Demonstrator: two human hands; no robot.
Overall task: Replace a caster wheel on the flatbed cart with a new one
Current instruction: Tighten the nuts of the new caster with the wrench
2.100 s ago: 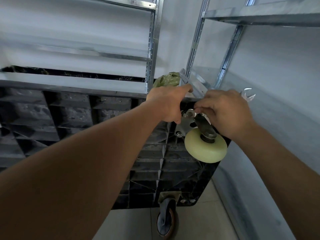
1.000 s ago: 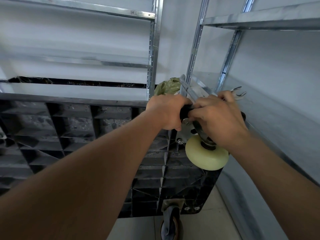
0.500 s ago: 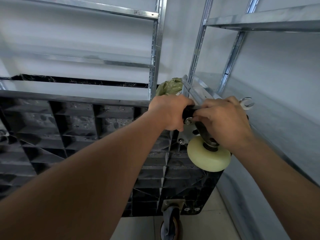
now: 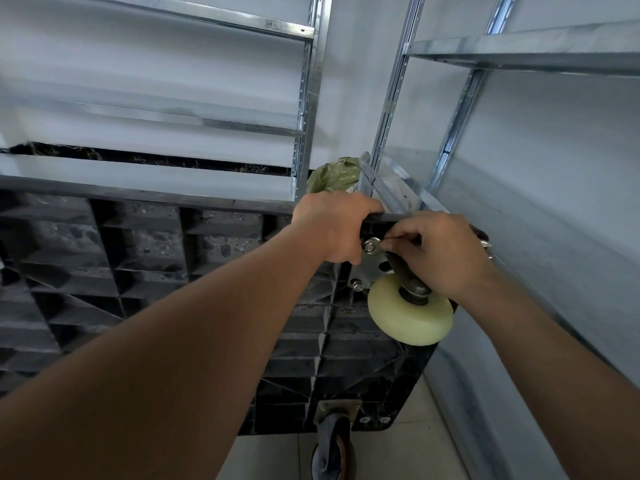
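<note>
The black flatbed cart (image 4: 173,271) stands on its side, its ribbed underside facing me. A cream caster wheel (image 4: 410,315) on a metal bracket sits at the cart's upper right corner. My left hand (image 4: 334,230) grips the cart's top edge beside the bracket. My right hand (image 4: 436,252) holds a silver wrench; its ring end (image 4: 370,244) sits on a nut at the bracket's top left, and its open end (image 4: 486,244) pokes out past my hand. A second nut (image 4: 357,285) shows lower on the plate. An older dark caster (image 4: 334,448) hangs at the cart's lower corner.
Metal shelving uprights (image 4: 310,98) and shelves (image 4: 519,53) stand close behind and to the right of the cart. A crumpled green bag (image 4: 334,174) lies behind the cart's top edge. Pale floor tiles (image 4: 415,452) show below. A grey wall (image 4: 554,237) runs along the right.
My right hand has swung the wrench, so its open end dropped lower behind my hand. The ring end stays on the top nut. My left hand keeps its grip on the cart edge.
</note>
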